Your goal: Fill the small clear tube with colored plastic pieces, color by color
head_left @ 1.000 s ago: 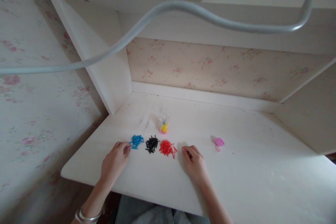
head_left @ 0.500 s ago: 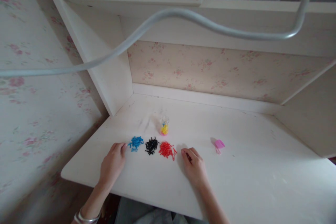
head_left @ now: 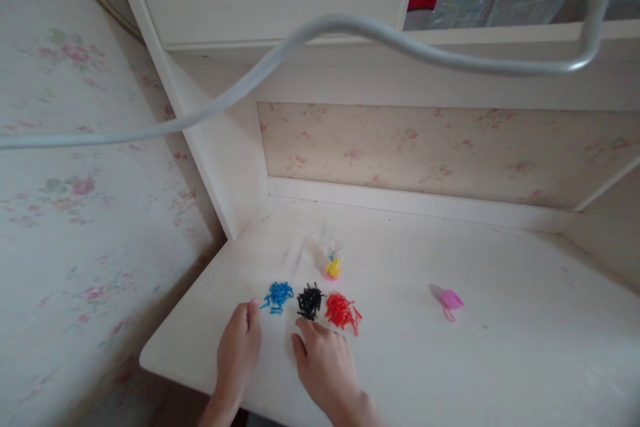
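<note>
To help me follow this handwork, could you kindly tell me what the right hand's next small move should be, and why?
I would suggest the right hand gently pinch one piece from the black pile: its index fingertip is right at that pile's near edge, and its thumb and index finger look parted.

I have a wide lane over the desk [head_left: 425, 373] between the red pile [head_left: 341, 310] and pink piece [head_left: 452, 300]. The blue pile [head_left: 279, 295] and black pile [head_left: 310, 300] leave narrow gaps; my right hand [head_left: 327, 360] blocks the black pile's near side.
</note>
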Tool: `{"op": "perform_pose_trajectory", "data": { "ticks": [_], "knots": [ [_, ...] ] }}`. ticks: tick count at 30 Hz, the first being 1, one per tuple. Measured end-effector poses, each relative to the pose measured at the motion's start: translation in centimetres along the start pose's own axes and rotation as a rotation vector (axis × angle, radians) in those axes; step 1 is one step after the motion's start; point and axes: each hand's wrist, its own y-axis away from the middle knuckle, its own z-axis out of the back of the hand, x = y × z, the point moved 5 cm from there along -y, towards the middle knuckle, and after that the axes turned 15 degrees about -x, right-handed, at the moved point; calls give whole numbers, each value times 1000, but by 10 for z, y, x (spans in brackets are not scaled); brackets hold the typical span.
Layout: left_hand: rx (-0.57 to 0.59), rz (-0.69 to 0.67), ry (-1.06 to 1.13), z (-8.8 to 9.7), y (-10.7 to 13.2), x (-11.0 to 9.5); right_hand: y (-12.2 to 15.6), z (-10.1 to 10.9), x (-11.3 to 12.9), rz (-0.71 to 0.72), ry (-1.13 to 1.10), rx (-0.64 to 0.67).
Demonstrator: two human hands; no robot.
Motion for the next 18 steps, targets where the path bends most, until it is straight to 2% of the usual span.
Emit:
{"op": "perform_pose_trajectory", "data": {
  "ticks": [4,11,18],
  "knots": [
    [-16,25,114,0,-2,5,-22,-17,21,51,121,46],
    [4,30,226,-3,-6,7,-37,-29,25,111,215,122],
    [-36,6,298,-1,-5,8,-40,-34,28,94,223,63]
  ]
}}
